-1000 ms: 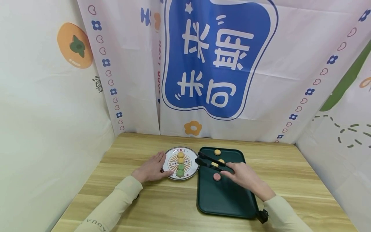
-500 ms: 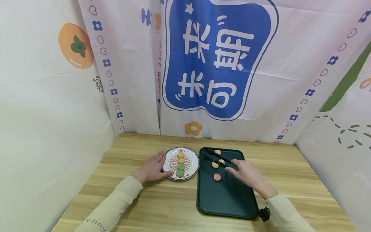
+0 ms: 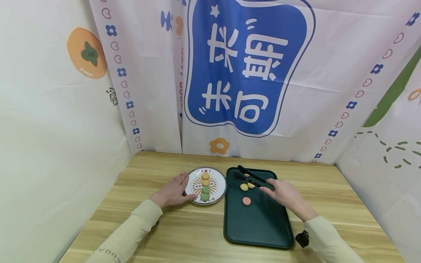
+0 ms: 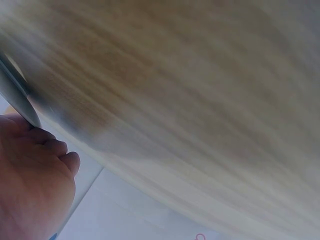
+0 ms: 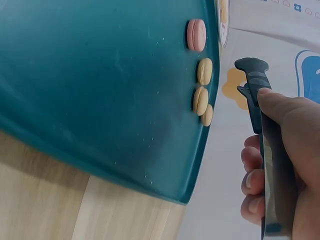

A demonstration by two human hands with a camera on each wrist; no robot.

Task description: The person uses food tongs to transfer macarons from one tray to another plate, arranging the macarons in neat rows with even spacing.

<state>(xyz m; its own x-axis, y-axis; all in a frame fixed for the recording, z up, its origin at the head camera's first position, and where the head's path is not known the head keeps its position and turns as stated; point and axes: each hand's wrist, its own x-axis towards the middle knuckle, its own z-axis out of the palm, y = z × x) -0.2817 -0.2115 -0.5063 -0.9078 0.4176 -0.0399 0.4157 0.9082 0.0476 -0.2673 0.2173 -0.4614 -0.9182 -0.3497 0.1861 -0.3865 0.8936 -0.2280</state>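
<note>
In the head view my left hand (image 3: 172, 190) lies at the left of a white printed plate (image 3: 219, 184), its fingers extended and thumb over the rim. A row of two yellow macarons (image 3: 205, 176) and two green macarons (image 3: 205, 197) sits on the plate. My right hand (image 3: 283, 194) grips black tongs (image 3: 252, 174) above the dark green tray (image 3: 258, 226). The tongs' tips are spread around the farthest yellow macaron (image 3: 246, 175), partly hiding it. Two other yellow macarons (image 3: 244, 187) lie together nearer me, with a pink macaron (image 5: 196, 35) beside them on the tray.
The tray stands right of the plate on a wood-grain table (image 3: 177, 233). Printed white cloth (image 3: 158, 120) hangs behind the table and along both sides. A black device (image 3: 302, 239) is strapped at the right wrist.
The tongs and right hand have moved right and slightly away, from beside the plate to the farthest yellow macaron. The left hand and the plate have stayed put.
</note>
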